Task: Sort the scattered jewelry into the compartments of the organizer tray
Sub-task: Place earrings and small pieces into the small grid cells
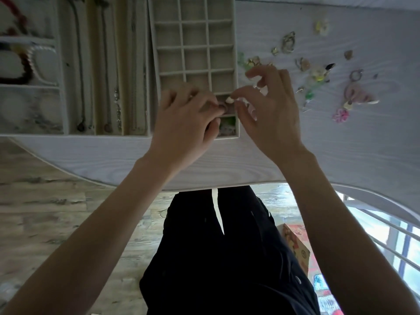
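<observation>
A beige organizer tray [195, 45] with a grid of small compartments lies on the white table [341, 137]. Both hands meet over its near right corner. My left hand [185, 120] pinches a small dark piece of jewelry [221, 107] at its fingertips. My right hand [270, 110] pinches a small pale piece [229, 100] right beside it. Something green [228, 122] lies in the nearest right compartment, partly hidden by my left fingers. Scattered earrings and charms [318, 73] are spread on the table to the right of the tray.
To the left, a necklace tray [109, 87] holds several chains in long slots, and another tray [29, 64] holds beaded bracelets. A pink flower piece [340, 115] lies at the near right of the scatter. The table's near edge runs below my wrists.
</observation>
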Motion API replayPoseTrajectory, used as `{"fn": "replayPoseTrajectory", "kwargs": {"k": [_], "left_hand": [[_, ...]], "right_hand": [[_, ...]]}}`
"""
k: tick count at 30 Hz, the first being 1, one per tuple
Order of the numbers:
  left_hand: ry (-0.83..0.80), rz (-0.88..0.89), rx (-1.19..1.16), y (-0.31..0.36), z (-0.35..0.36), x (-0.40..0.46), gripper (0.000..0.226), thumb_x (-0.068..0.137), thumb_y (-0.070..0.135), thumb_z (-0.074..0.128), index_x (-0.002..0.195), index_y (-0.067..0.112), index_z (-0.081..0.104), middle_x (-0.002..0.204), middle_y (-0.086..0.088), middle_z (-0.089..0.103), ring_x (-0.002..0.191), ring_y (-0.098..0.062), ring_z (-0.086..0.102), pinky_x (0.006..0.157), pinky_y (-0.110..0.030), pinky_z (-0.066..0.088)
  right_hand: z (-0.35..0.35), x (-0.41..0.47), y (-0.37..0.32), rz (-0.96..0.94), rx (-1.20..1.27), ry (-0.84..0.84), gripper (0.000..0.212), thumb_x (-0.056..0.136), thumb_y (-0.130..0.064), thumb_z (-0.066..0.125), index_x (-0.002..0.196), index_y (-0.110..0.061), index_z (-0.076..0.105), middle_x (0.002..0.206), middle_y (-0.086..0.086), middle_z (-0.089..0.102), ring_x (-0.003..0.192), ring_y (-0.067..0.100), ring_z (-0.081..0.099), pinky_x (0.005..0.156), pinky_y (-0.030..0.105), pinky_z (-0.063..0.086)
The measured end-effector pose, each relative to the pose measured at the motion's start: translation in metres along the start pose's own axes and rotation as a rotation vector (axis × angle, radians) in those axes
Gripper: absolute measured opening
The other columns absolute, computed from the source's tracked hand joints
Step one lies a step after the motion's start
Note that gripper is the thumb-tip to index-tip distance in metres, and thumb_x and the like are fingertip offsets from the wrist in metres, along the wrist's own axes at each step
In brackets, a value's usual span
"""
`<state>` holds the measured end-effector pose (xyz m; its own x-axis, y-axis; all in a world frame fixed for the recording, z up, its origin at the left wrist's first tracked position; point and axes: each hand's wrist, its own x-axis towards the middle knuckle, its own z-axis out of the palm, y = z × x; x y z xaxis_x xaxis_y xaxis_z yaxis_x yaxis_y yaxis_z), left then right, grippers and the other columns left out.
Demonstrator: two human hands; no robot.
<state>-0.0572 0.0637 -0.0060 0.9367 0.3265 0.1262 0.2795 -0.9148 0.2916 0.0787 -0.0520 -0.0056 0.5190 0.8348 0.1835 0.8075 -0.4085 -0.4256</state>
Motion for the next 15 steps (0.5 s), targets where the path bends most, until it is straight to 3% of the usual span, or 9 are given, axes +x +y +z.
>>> {"fn": "replayPoseTrajectory", "kwargs": {"k": [4,10,15], "left_hand": [[-0.062,0.023,0.077,0.005,0.006,0.0,0.031,0.096,0.036,0.046,0.106,0.02,0.071,0.103,0.006,0.068,0.1,-0.02,0.044,0.081,-0.037,0.024],[-0.073,0.064,0.145,0.004,0.004,0.006,0.032,0.096,0.031,0.044,0.096,0.019,0.073,0.099,0.007,0.068,0.099,-0.022,0.055,0.082,-0.037,0.023],[-0.077,0.055,0.164,0.005,0.003,0.005,0.031,0.096,0.03,0.043,0.099,0.02,0.072,0.103,0.009,0.069,0.102,-0.02,0.058,0.085,-0.038,0.022]], "right_hand": [[0.008,0.005,-0.004,-0.028,-0.084,0.016,0.006,0.081,-0.015,0.065,0.079,-0.009,0.066,0.097,0.012,0.061,0.085,0.029,0.055,0.07,0.031,0.042],[0.015,0.006,-0.005,-0.011,-0.147,0.008,0.004,0.074,-0.01,0.065,0.078,-0.01,0.065,0.094,0.011,0.062,0.084,0.031,0.057,0.07,0.034,0.044],[0.014,0.009,-0.008,-0.039,-0.218,-0.027,0.006,0.071,-0.009,0.066,0.077,-0.011,0.065,0.091,0.011,0.062,0.08,0.032,0.056,0.065,0.035,0.041]]}}
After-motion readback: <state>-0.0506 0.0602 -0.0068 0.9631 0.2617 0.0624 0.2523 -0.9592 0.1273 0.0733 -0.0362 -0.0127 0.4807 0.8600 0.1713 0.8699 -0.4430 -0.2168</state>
